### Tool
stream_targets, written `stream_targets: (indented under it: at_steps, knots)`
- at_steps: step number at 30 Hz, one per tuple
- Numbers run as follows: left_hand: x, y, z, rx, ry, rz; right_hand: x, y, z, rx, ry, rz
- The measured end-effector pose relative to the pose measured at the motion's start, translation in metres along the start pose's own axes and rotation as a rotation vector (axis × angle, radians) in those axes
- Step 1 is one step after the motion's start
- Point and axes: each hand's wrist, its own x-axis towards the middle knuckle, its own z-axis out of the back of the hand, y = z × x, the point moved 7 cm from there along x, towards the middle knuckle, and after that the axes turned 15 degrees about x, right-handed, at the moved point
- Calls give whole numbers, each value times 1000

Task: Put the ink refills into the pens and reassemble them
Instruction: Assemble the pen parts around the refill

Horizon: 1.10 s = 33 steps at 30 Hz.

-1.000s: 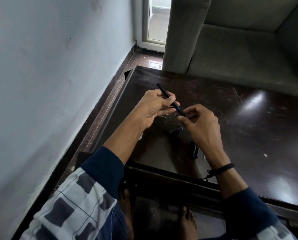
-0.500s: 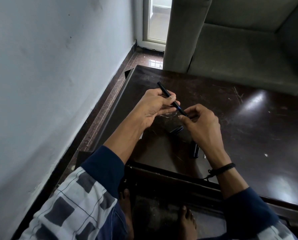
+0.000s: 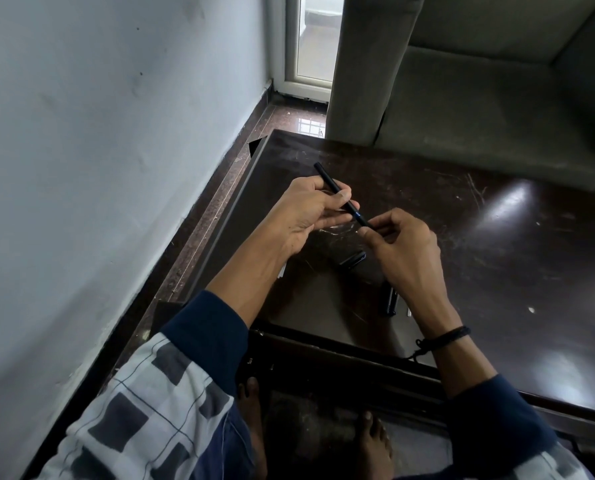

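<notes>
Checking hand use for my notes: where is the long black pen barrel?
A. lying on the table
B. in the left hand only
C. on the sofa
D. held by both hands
D: the left hand grips the pen barrel and the right hand pinches its lower end.

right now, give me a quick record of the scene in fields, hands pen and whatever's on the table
left hand: grips black pen barrel mid-length
right hand: pinches the barrel's near end
pen pose: tilted, held above table
loose parts: dark pen piece on table below the hands; second dark piece beside right wrist
</notes>
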Motion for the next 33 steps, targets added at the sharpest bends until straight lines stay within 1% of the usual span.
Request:
stream_targets:
  at_steps: [3,10,17,20,26,33]
  knots:
    - [0,-1,1,3,-5,0,0,2,-2,-4,26,2]
    - [1,1,1,0,-3,1,0,1,-1,-12,5,6]
    - [2,1,1,4,-7,3,-1,3,-3,-5,29,18]
    - [2,1,0,9,-5,4,1,0,-1,-21,24,0]
    - [3,2,-2,16,4,1,0,-1,-4,-36,67,-21]
    - [3,2,-1,20,-1,-6,1,0,-3,-28,44,-10]
